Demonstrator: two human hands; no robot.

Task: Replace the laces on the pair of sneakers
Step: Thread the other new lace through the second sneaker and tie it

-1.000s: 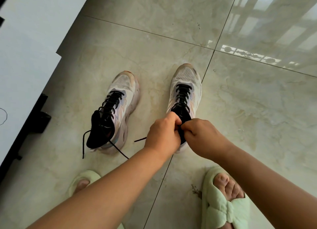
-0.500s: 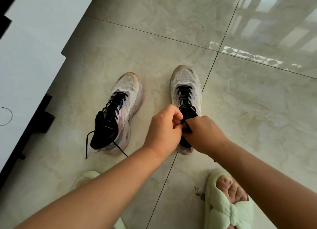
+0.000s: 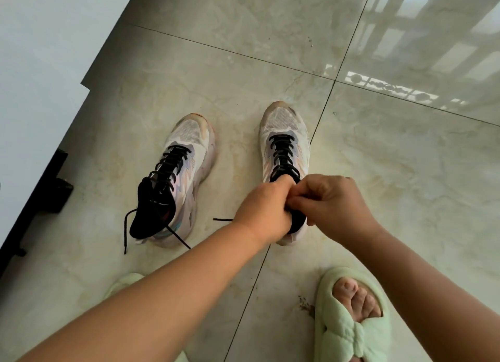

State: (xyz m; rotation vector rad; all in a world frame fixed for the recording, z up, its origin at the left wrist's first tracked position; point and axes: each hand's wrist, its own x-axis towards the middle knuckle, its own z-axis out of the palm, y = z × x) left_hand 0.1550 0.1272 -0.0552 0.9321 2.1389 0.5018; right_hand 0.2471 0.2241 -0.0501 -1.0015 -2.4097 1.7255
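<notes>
Both hands meet over the right sneaker [image 3: 284,142] on the tiled floor [image 3: 405,185]. Left hand [image 3: 263,212] and right hand [image 3: 334,202] pinch its black lace [image 3: 282,156] at the tongue. The left sneaker [image 3: 176,177] stands beside it, lace ends loose.

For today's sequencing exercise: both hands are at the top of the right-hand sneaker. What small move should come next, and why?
Probably draw the lace ends apart to loosen them: both the left hand and right hand pinch at the right-hand sneaker collar, and one end already trails loose.

Bare floor [image 3: 235,172] between the sneakers gives passage; left sneaker [image 3: 173,183] perhaps crowds the cabinet [image 3: 40,91].
</notes>
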